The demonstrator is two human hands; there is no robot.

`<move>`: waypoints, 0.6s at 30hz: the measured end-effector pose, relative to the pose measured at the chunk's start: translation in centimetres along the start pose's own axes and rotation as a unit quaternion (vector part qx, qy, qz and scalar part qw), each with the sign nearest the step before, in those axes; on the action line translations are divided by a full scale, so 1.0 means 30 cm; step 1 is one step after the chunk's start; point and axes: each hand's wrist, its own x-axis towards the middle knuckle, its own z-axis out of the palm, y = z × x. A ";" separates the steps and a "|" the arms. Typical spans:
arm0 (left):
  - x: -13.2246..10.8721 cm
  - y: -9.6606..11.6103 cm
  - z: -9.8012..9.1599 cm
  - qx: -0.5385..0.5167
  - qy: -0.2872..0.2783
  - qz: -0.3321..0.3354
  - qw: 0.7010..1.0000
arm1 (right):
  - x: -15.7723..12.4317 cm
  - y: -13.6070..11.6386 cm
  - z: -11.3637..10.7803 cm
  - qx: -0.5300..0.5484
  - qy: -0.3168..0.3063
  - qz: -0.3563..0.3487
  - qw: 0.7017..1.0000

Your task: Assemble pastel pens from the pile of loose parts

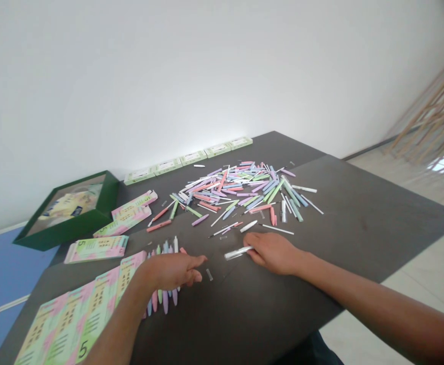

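Note:
My right hand [273, 252] rests on the dark table [359, 228] with its fingers closed on a white pen [238, 252] that sticks out to the left. My left hand [174, 270] lies just left of it, loosely curled with the index finger pointing right, above a row of assembled pastel pens [163, 299]. A small clear pen part [209, 275] lies between the two hands. A big heap of loose pastel pens and pen parts [240, 190] is spread beyond my hands.
Flat pastel pen cartons [69, 319] lie at the near left, with more cartons [97, 248] behind them. A green open box [69, 208] sits at the far left corner. Small green-white boxes [191, 157] line the wall edge. The table's right edge drops to the floor.

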 end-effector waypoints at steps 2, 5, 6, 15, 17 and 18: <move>0.001 0.004 -0.005 0.026 0.021 0.002 0.999 | 0.039 -0.038 -0.027 0.044 -0.001 -0.035 0.998; 0.005 0.006 -0.007 0.052 0.046 0.010 0.998 | 0.109 -0.119 -0.050 0.124 0.018 -0.073 0.989; 0.006 0.004 -0.005 0.055 0.055 0.010 0.997 | 0.132 -0.150 -0.052 0.155 0.033 -0.070 0.985; -0.039 -0.021 -0.006 -0.007 0.050 0.032 0.998 | 0.183 -0.362 0.035 0.420 0.157 -0.080 0.890; -0.049 -0.014 -0.015 -0.035 0.053 0.060 0.996 | 0.174 -0.361 0.049 0.420 0.171 -0.130 0.882; -0.052 -0.009 -0.018 -0.047 0.061 0.071 0.995 | 0.170 -0.357 0.050 0.410 0.173 -0.145 0.884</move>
